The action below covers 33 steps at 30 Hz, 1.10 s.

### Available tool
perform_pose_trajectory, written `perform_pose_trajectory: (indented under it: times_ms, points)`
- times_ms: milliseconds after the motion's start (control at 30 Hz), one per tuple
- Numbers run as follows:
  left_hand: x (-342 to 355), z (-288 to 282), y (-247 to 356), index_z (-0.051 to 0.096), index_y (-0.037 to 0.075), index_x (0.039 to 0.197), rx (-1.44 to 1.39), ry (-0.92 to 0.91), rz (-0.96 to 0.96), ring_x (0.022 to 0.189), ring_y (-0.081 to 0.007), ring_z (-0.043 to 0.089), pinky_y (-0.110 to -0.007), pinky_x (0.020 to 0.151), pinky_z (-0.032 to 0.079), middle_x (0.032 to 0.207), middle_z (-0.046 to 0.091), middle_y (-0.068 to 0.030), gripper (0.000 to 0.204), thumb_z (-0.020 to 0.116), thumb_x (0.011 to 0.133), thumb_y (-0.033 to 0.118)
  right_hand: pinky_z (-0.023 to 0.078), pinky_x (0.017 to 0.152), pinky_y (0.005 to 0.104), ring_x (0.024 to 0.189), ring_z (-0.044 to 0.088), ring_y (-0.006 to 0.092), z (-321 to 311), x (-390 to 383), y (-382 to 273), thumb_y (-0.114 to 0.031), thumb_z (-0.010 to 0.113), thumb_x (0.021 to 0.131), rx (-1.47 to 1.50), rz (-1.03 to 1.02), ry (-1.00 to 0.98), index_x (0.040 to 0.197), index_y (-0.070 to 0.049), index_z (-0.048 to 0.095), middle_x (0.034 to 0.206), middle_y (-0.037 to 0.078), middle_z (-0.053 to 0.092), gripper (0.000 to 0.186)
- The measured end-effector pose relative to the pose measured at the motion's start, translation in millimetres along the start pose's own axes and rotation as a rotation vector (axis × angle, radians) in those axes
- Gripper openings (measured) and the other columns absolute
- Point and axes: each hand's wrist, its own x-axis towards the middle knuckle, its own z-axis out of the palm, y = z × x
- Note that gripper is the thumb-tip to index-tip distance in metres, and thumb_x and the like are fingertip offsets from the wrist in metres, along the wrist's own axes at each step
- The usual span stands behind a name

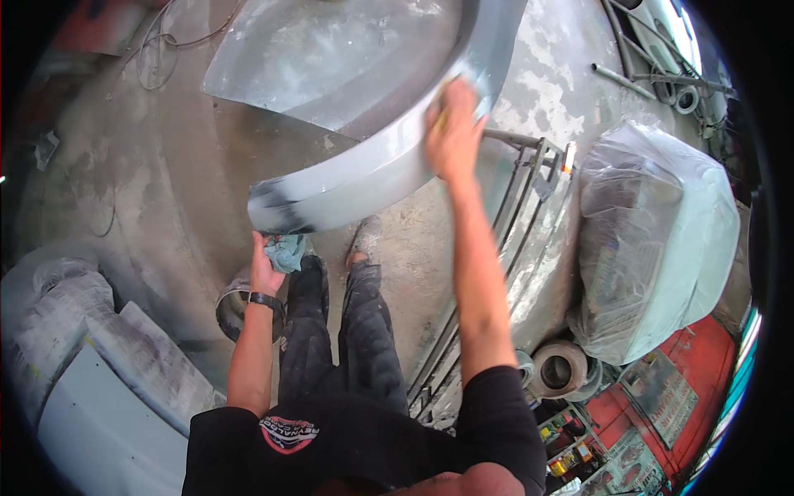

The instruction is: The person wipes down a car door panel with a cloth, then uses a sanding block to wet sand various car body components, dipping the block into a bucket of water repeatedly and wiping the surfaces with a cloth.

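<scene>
Two bare hands are at work on a long, curved, glossy grey-and-white panel (pixel 356 179) that sweeps from the near left to the far right in front of the person. The right hand (pixel 456 131) lies on its far right stretch, fingers closed over a small yellow piece (pixel 440 121) that is mostly hidden. The left hand (pixel 264 271) is at the near left end, its fingers narrowed around a crumpled pale-blue cloth (pixel 286 253), just below a black smudge on the panel; whether the fingertips touch the panel I cannot tell. A dark band (pixel 266 300) circles the left wrist.

Beneath the panel's right part, a dark metal frame of long parallel rails (pixel 511 192) runs toward the near right. Near the left forearm, a hollow grey cylinder (pixel 231 312) lies on the stained concrete floor (pixel 165 178). Further out to the right is a large pale-green shape under clear plastic sheeting (pixel 653 240), with a round, dusty, tyre-like ring (pixel 560 369) nearer. A smooth pale grey-blue panel (pixel 103 422) fills the near left.
</scene>
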Motion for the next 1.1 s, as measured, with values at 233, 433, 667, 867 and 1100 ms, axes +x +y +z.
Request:
perform_pose_trajectory:
  times_ms: [233, 433, 667, 867, 1100]
  points:
    - [-5.7, -8.9, 30.7, 0.053, 0.001, 0.137, 0.616, 0.163, 0.304, 0.091, -0.0173, 0.063, -0.035, 0.082, 0.055, 0.099, 0.064, -0.0078, 0.064, 0.045, 0.104, 0.056, 0.014, 0.119, 0.0651, 0.154, 0.014, 0.0378, 19.1, 71.4, 58.9, -0.048, 0.036, 0.105, 0.271, 0.312, 0.174, 0.158, -0.001, 0.024, 0.166, 0.023, 0.016, 0.072]
    - [3.8, 0.3, 85.9, 0.061, -0.003, 0.127, 1.126, -0.01, 0.374, 0.087, -0.0131, 0.061, -0.028, 0.082, 0.051, 0.1, 0.066, -0.005, 0.066, 0.043, 0.105, 0.056, -0.002, 0.12, 0.0641, 0.155, 0.001, 0.038, 41.5, -61.9, -53.5, -0.039, 0.037, 0.105, 0.174, 0.29, 0.099, 0.16, 0.0, 0.007, 0.168, 0.021, 0.004, 0.074]
    - [-1.4, 16.7, 67.2, 0.062, -0.003, 0.123, 1.163, -0.028, 0.314, 0.092, -0.0131, 0.061, -0.029, 0.084, 0.05, 0.107, 0.066, -0.0057, 0.068, 0.043, 0.104, 0.06, -0.006, 0.115, 0.0713, 0.155, 0.008, 0.0379, 138.9, -236.7, -169.0, -0.045, 0.053, 0.097, 0.042, 0.057, 0.092, 0.159, -0.001, 0.02, 0.167, 0.021, 0.011, 0.083]
    - [-5.8, 25.1, 62.6, 0.056, -0.008, 0.131, 1.111, -0.025, 0.28, 0.103, -0.016, 0.06, -0.031, 0.09, 0.05, 0.117, 0.064, -0.0103, 0.076, 0.043, 0.103, 0.062, -0.001, 0.115, 0.0717, 0.154, 0.008, 0.0407, 41.7, -52.0, -41.8, -0.038, 0.049, 0.101, 0.293, 0.585, 0.363, 0.157, 0.007, 0.016, 0.166, 0.026, 0.01, 0.079]
    - [-9.1, 28.6, 81.7, 0.063, -0.007, 0.118, 1.312, 0.018, 0.269, 0.085, -0.0143, 0.057, -0.031, 0.077, 0.05, 0.101, 0.063, -0.007, 0.072, 0.042, 0.103, 0.061, -0.008, 0.115, 0.0701, 0.153, -0.003, 0.0462, 146.0, -268.1, -253.4, -0.04, 0.049, 0.101, 0.388, 0.393, 0.066, 0.157, 0.008, 0.007, 0.164, 0.032, -0.001, 0.086]
